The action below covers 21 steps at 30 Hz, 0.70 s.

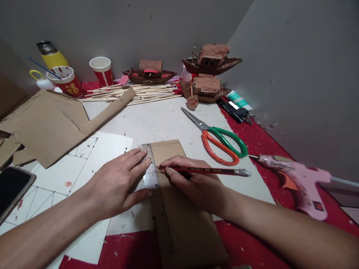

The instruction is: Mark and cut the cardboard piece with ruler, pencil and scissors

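Note:
My left hand point(120, 179) lies with its fingers stretched out, pressing a clear plastic ruler point(151, 179) down along the left edge of a cardboard strip point(187, 220). Between the fingers and thumb of my right hand point(196, 183) is a dark red pencil point(210, 170). The pencil's tip touches the cardboard beside the ruler's edge, and its metal-capped end points right. Under the strip is a white sheet point(151, 119). Scissors point(218, 142) with one orange and one green handle lie past my right hand, blades pointing away to the left.
A pink glue gun point(297, 183) lies at the right. Brown model boats point(211, 61) and wooden sticks point(157, 91) line the back, with paper cups point(101, 71) and a yellow bottle point(54, 56). Cardboard pieces point(50, 123), drawn-on paper point(81, 179) and a phone point(14, 190) are on the left.

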Motion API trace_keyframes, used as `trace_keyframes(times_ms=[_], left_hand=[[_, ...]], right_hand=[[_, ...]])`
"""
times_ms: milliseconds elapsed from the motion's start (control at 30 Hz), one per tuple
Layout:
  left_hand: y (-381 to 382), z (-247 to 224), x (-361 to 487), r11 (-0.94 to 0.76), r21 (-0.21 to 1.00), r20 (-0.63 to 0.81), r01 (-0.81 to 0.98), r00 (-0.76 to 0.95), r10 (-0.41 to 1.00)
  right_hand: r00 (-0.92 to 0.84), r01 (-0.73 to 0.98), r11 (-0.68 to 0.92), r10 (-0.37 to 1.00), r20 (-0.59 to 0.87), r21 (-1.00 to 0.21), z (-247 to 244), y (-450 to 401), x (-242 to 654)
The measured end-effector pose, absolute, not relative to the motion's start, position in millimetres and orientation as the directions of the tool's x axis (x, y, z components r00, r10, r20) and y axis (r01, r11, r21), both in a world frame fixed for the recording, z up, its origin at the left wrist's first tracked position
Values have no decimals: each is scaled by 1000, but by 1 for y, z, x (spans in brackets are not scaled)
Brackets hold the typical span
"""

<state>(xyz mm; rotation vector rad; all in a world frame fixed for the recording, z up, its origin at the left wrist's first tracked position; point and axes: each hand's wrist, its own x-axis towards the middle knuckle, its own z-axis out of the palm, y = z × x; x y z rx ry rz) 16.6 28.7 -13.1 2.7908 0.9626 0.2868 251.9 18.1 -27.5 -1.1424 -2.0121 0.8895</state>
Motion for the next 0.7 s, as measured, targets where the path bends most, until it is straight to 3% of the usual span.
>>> trace_keyframes(times_ms=[267,567,633,700], left_hand=[[27,-16,16,-777,217,140,591,769,624],[28,-18,16,-777,231,170,585,763,624],[28,-18,16,-778,222,156,588,766,624],[28,-17,16,-776,216,147,592,766,625]], right_hand=[[-394,458,475,866,308,-751,-30,15,252],[-385,432,475,866,320,-766,-32,15,252],[-355,421,447,882,310,-790,-30,14,250],[-274,358,314,936,222,-879,-29,14,249]])
